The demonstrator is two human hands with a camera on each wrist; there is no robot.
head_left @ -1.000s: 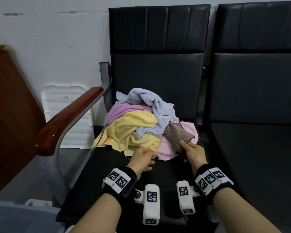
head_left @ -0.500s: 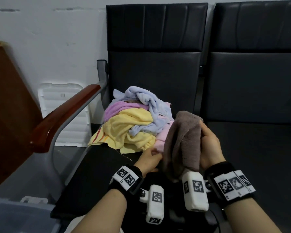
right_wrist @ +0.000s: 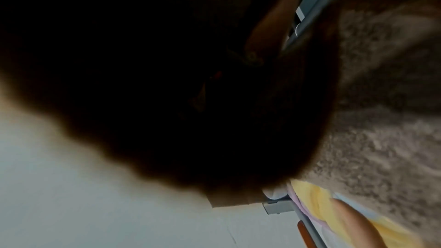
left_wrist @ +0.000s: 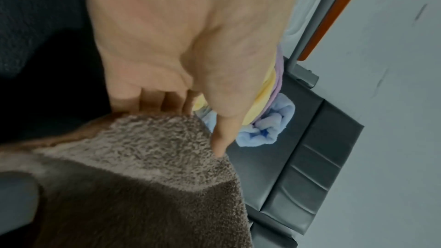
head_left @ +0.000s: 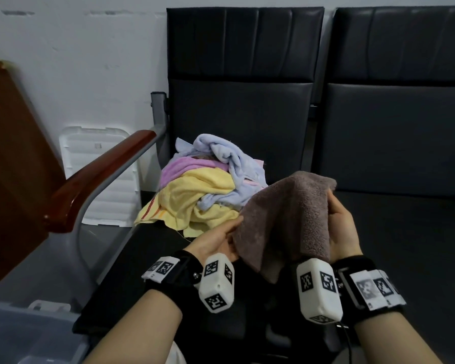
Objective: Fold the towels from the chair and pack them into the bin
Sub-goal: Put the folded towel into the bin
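A: Half a second back the brown towel hung bunched off the right hand, with the left hand low beside it. Now it's spread between the two, clear of the seat.

B: How are the hands gripping?

A: The left pinches the towel's left edge, thumb on top and fingers curled behind it; the left wrist view shows that plainly. The right holds the upper right corner, fingers wrapped round the cloth. Its wrist view is mostly dark, covered by towel.

B: And beyond the hands?

A: The pile sits toward the seat's back left corner, by the armrest: yellow at the front, purple and blue on top, a bit of pink showing. The bin lies at the near left, below the seat's front edge.

B: What could go wrong?

A: The lower edge hangs loose, so I'd guess a fold started in the air comes out crooked. The left pinch is shallow too, and plush cloth could slip out and drop onto the seat. The towel hangs near the pile, so its trailing corner might snag the yellow one and drag it forward.
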